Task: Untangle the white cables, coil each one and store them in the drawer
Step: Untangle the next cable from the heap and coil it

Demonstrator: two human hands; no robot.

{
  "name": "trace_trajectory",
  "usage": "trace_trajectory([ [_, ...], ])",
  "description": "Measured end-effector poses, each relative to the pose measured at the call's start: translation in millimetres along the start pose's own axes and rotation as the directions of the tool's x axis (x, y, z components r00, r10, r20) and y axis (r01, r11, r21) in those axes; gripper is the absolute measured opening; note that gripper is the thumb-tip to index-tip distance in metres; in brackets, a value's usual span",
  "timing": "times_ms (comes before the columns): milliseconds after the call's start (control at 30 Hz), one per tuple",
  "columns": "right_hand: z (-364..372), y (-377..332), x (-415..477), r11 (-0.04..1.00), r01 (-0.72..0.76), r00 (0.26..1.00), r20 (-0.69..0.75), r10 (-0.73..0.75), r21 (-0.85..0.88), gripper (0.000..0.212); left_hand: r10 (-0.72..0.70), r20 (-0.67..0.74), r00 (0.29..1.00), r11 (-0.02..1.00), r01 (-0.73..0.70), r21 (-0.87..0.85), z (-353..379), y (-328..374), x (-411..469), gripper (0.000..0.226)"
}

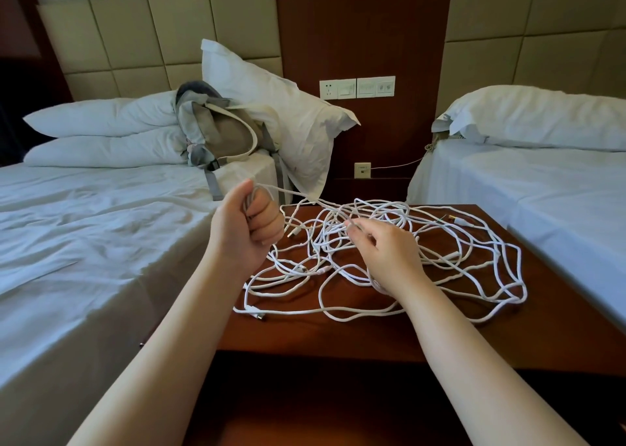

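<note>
A loose tangle of white cables (440, 276) sprawls over the dark wooden nightstand (355, 333) between two beds. My left hand (252, 225) is raised at the nightstand's left edge, fist curled round a small bundle of white cable, and a strand runs from it to the right into the tangle. My right hand (382, 252) hovers over the middle of the pile and pinches one cable strand between thumb and fingertips. Several plug ends lie among the loops. The drawer is hidden from view.
A bed with white sheets (84, 242) lies at the left, carrying pillows and a grey-beige backpack (220, 133). Another bed (559, 188) stands at the right. Wall sockets (357, 88) sit on the wooden panel behind the nightstand.
</note>
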State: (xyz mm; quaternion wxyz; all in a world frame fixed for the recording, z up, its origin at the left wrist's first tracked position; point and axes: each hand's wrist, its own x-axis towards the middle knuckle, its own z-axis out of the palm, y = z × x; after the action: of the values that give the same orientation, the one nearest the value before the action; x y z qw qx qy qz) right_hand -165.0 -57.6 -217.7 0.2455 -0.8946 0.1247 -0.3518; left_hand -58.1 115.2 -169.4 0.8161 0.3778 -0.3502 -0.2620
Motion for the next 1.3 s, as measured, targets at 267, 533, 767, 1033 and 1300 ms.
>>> trace_trajectory([
  [267,1,6,3,0.99,-0.128,0.99,-0.059,0.131,0.063,0.024,0.098,-0.128,0.987,0.995,-0.094,0.031,-4,5,-5,0.063],
  [533,-1,-2,-4,0.973,0.083,0.898,-0.407,-0.166,-0.215,0.03,-0.051,-0.016,0.999,0.981,0.053,0.185,5,-3,-4,0.06],
  [767,-20,-33,0,0.914,0.308,0.949,-0.151,-0.276,0.264,0.037,-0.329,0.371,0.869,0.94,0.266,0.212,15,0,-8,0.052],
  [1033,-26,-54,-5,0.813,0.216,0.959,0.04,-0.281,0.541,0.031,-0.425,0.373,0.825,0.904,0.365,0.225,34,-3,-12,0.05],
  [1300,-27,-57,-7,0.829,0.277,0.956,-0.052,-0.289,0.486,0.017,-0.392,0.409,0.824,0.919,0.37,0.135,36,-6,-11,0.033],
])
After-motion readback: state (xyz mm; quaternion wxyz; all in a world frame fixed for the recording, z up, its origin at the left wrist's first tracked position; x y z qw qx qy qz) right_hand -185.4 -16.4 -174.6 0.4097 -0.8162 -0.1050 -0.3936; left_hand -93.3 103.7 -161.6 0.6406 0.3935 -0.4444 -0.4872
